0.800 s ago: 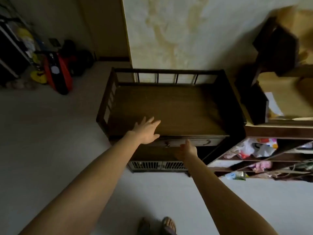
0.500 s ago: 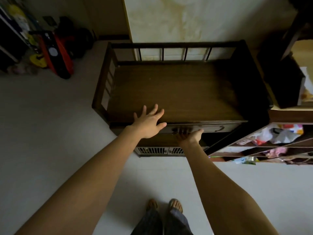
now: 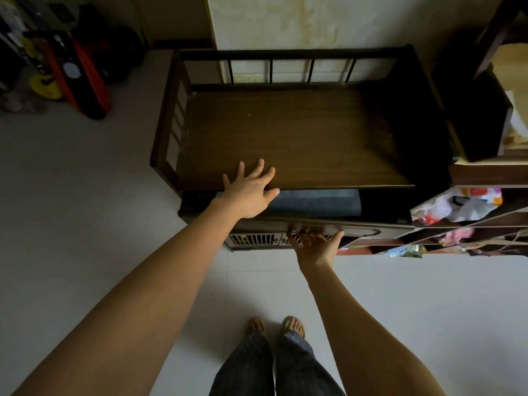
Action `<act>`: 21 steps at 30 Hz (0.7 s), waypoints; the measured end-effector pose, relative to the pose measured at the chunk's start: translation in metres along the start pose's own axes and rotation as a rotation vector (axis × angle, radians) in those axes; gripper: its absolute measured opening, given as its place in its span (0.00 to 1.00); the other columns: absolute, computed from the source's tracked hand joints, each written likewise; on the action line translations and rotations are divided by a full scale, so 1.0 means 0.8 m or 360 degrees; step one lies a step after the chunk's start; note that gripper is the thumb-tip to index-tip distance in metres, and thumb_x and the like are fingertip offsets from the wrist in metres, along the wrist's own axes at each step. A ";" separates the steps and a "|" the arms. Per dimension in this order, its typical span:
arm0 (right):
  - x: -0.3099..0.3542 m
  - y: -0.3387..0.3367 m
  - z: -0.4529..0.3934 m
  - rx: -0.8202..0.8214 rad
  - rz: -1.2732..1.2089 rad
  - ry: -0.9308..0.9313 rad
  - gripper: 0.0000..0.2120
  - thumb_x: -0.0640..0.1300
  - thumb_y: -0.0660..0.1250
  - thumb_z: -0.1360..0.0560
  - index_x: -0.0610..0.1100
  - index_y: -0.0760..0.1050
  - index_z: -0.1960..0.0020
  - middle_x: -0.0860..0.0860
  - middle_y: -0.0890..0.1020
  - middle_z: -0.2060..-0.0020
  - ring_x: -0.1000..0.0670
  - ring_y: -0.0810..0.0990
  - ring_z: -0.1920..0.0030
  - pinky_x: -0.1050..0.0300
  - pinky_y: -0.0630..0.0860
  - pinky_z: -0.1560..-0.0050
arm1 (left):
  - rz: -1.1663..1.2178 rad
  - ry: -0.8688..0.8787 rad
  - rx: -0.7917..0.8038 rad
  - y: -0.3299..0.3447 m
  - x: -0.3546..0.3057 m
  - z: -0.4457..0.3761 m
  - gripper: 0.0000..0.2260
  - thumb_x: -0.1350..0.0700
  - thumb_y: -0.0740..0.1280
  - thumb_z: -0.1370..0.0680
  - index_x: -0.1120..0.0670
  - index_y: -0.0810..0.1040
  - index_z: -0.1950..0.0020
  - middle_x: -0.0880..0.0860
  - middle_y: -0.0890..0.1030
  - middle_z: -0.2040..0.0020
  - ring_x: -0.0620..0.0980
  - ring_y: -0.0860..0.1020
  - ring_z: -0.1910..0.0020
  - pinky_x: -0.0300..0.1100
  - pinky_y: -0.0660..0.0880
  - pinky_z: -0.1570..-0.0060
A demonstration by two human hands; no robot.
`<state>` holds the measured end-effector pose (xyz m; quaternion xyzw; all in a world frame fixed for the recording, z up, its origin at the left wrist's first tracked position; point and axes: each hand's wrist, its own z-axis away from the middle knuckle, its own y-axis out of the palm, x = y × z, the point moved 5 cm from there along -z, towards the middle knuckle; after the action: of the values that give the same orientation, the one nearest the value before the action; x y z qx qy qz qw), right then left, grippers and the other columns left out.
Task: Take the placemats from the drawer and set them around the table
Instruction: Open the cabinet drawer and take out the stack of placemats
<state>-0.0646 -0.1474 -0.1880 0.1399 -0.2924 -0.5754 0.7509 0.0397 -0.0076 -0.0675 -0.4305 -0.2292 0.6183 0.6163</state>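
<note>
While the person stood at the low wooden bench (image 3: 285,138) against the wall, its drawer (image 3: 371,228) was pulled partway out from under the top. Inside the drawer, just under the front edge of the bench top, lay a folded stack of blue-grey placemats (image 3: 314,202), flat and filling the left and middle part; the right end of the drawer was too dark to make out.

The left hand (image 3: 250,192) rested palm down on the front left edge of the bench top, fingers straight and spread, holding nothing, its thumb reaching over the opening above the placemats. The right hand (image 3: 315,247) was below the drawer front, palm up, its fingers curled up round the metal handle (image 3: 300,231) at the middle of the drawer front, gripping it.

Below the drawer, the bench had a slatted panel (image 3: 251,240) near the floor. A dark railing (image 3: 285,57) ran along the back and left side of the bench top. To the right of the bench stood open shelves (image 3: 471,235) stuffed with plastic bags (image 3: 457,207) and other colourful clutter. Well off to the left of the bench, by the far wall, a red and black object (image 3: 80,72) leaned among other dim things. In front of the bench, on the pale tiled floor (image 3: 85,210), were the person's feet in sandals (image 3: 293,325) and dark trouser legs (image 3: 271,367).
</note>
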 end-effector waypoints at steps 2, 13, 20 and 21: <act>0.002 -0.004 0.012 -0.0003 -0.0040 -0.0001 0.36 0.67 0.52 0.23 0.42 0.62 0.27 0.39 0.69 0.30 0.38 0.70 0.31 0.38 0.65 0.31 | -0.0018 0.0007 -0.0022 0.001 0.000 0.000 0.26 0.41 0.50 0.18 0.43 0.45 0.22 0.47 0.40 0.21 0.60 0.37 0.23 0.67 0.42 0.28; 0.002 0.041 0.022 -0.0213 0.0784 0.0102 0.27 0.45 0.69 0.26 0.41 0.64 0.31 0.39 0.74 0.40 0.41 0.77 0.46 0.48 0.79 0.48 | -0.0092 0.0024 -0.0198 0.011 0.004 0.003 0.27 0.42 0.51 0.18 0.44 0.45 0.21 0.49 0.41 0.21 0.58 0.39 0.23 0.64 0.41 0.28; 0.002 0.039 0.030 -0.0073 0.0699 0.0238 0.20 0.38 0.66 0.25 0.41 0.65 0.35 0.36 0.71 0.38 0.35 0.73 0.40 0.40 0.78 0.45 | 0.0623 -0.0114 -0.1191 0.035 0.049 0.099 0.18 0.51 0.64 0.20 0.54 0.72 0.32 0.55 0.70 0.33 0.52 0.70 0.33 0.45 0.73 0.40; 0.001 0.036 0.033 -0.0058 0.0709 0.0238 0.20 0.37 0.66 0.25 0.41 0.66 0.35 0.36 0.71 0.37 0.35 0.73 0.40 0.41 0.78 0.46 | 0.0775 -0.0220 -0.1337 0.047 0.053 0.119 0.16 0.52 0.65 0.21 0.55 0.74 0.35 0.55 0.72 0.37 0.51 0.73 0.38 0.42 0.75 0.48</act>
<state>-0.0578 -0.1360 -0.1508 0.1007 -0.2492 -0.3886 0.8813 -0.0539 0.0516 -0.0587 -0.6409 -0.3919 0.6256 0.2102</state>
